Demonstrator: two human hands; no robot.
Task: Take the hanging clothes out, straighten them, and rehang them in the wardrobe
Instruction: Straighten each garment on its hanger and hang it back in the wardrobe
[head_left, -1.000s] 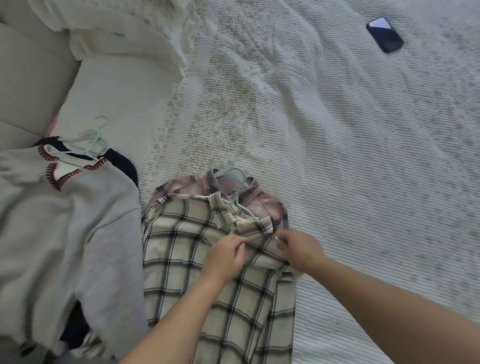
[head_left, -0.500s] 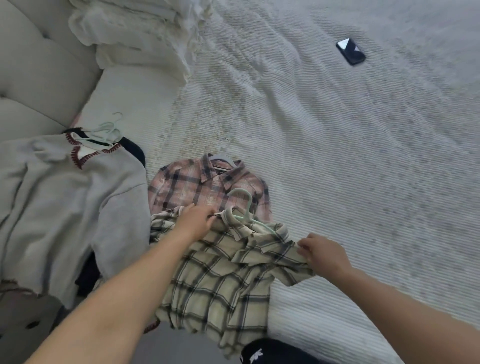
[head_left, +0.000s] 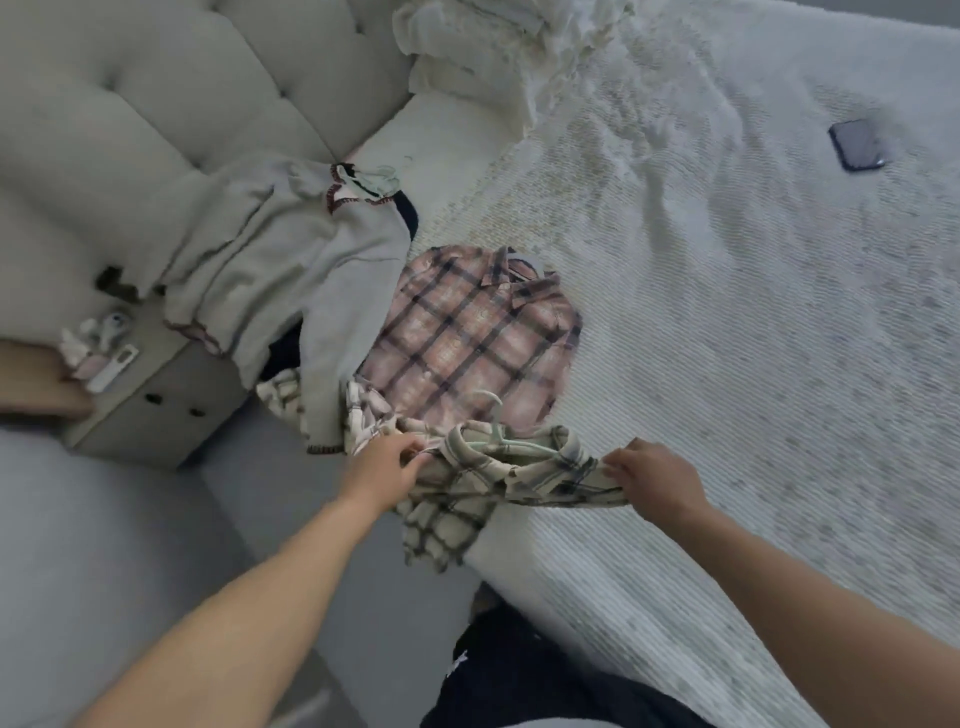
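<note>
Gripping the cream plaid shirt (head_left: 483, 483) at both shoulders, the hands are holding it stretched over the near edge of the bed (head_left: 727, 364). The left hand (head_left: 382, 470) is pinching the fabric at the left shoulder with curled fingers, and the right hand (head_left: 654, 480) is clutching the right shoulder the same way. A pale green hanger (head_left: 498, 434) is sitting inside the collar, its hook pointing away toward the pink plaid shirt (head_left: 467, 338). The cream shirt's lower part is drooping off the bed edge toward the floor (head_left: 104, 519).

The pink plaid shirt is lying flat on the bed just beyond, its hem touching the cream shirt's collar. Left of it, a grey sweatshirt (head_left: 291, 270) with dark red trim is spilling off the bed's left edge and hanging down beside the nightstand (head_left: 156, 405). Another pale hanger (head_left: 382, 179) is showing at its neckline.

To the right the textured bedspread is stretching wide and open, with only a dark phone (head_left: 857, 144) lying well apart near the far right. A tufted headboard (head_left: 156, 93) is closing the left side, with rumpled white bedding (head_left: 493, 52) bunching beside it.

Any lettering is too blurred to read.
</note>
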